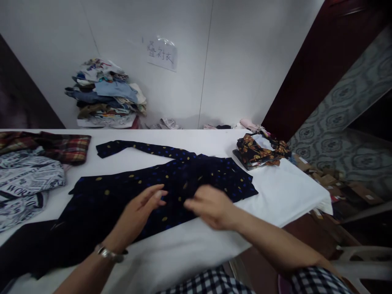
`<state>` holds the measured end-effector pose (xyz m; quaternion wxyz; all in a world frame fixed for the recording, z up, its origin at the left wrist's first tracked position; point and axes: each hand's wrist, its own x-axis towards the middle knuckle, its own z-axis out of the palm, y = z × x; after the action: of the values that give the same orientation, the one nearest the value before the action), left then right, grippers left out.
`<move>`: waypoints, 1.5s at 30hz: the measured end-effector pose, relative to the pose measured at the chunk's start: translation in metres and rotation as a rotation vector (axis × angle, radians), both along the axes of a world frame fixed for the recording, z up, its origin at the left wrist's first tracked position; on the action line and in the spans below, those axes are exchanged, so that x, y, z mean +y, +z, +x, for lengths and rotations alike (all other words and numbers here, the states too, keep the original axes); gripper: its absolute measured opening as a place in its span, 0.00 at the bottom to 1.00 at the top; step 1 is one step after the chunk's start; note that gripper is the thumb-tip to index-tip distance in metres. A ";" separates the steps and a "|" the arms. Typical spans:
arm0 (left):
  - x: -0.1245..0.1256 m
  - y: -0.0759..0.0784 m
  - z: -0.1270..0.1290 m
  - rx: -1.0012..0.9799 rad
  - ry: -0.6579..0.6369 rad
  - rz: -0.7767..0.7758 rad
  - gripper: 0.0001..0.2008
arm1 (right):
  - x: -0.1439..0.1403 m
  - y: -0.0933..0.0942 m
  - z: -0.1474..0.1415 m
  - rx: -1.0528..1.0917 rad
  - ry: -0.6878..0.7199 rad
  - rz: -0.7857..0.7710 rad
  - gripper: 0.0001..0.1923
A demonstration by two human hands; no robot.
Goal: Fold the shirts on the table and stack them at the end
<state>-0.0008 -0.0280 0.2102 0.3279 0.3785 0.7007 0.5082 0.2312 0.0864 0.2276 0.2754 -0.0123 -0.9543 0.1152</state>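
A dark navy shirt (122,185) with yellow and blue dots lies spread on the white-covered table, one sleeve stretched out to the far left. Over its near middle is my left hand (137,214), fingers slightly bent and apart from the thumb, holding nothing. My right hand (214,206), blurred, hovers over the near edge of the shirt to the right. Its fingers are curled in with the thumb against them; whatever is in them, if anything, is hidden.
Folded clothes, one printed with orange flowers (260,149), lie at the table's right end. A plaid garment (73,149) and a newsprint-patterned one (30,175) lie left. Behind stands a tall clothes pile (107,96). A black garment (30,245) covers the near left. The table cloth (294,185) ends at right.
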 end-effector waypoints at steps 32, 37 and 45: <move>-0.071 -0.031 -0.071 -0.457 0.480 0.128 0.18 | 0.108 -0.127 0.113 -0.193 -0.658 0.045 0.23; -0.087 -0.048 -0.049 0.363 0.358 -0.175 0.35 | 0.113 -0.121 0.115 -0.240 -0.706 0.142 0.19; -0.083 -0.040 -0.071 0.804 0.276 -0.100 0.20 | 0.125 -0.103 0.117 -0.167 -0.716 0.139 0.19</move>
<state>-0.0720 -0.1105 0.1704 -0.0245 0.4330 0.8406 0.3247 0.3486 0.2113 0.1247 0.2196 -0.3358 -0.9143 -0.0549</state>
